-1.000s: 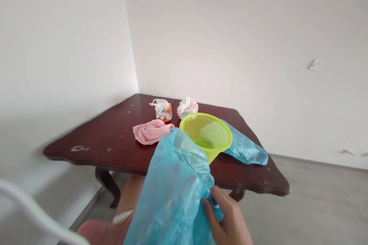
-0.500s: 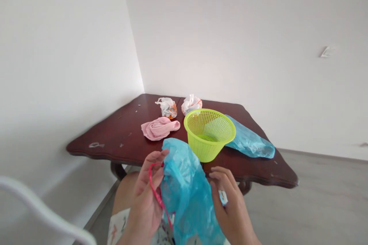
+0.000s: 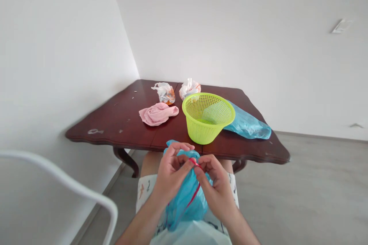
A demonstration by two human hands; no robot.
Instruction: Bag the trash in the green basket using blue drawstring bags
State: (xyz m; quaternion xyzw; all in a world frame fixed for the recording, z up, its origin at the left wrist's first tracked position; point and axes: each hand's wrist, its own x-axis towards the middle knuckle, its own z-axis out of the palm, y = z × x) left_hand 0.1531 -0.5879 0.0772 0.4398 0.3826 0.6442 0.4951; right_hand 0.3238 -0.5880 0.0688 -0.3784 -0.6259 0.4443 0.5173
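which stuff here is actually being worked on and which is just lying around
In hand: blue plastic bag, red drawstring, pinched between left hand and right hand.

Lying about: green basket, second blue bag, pink cloth, two crumpled white bags, table, white chair.

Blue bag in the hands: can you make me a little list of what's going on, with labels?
left hand: pinches the red drawstring at the top of the blue plastic bag
right hand: pinches the same red drawstring, fingertips meeting the left hand's
bag position: over the person's lap, in front of the table
on the table: green mesh basket, pink cloth, second blue bag lying beside the basket, two crumpled white bags at the back
nearby: white chair back at lower left
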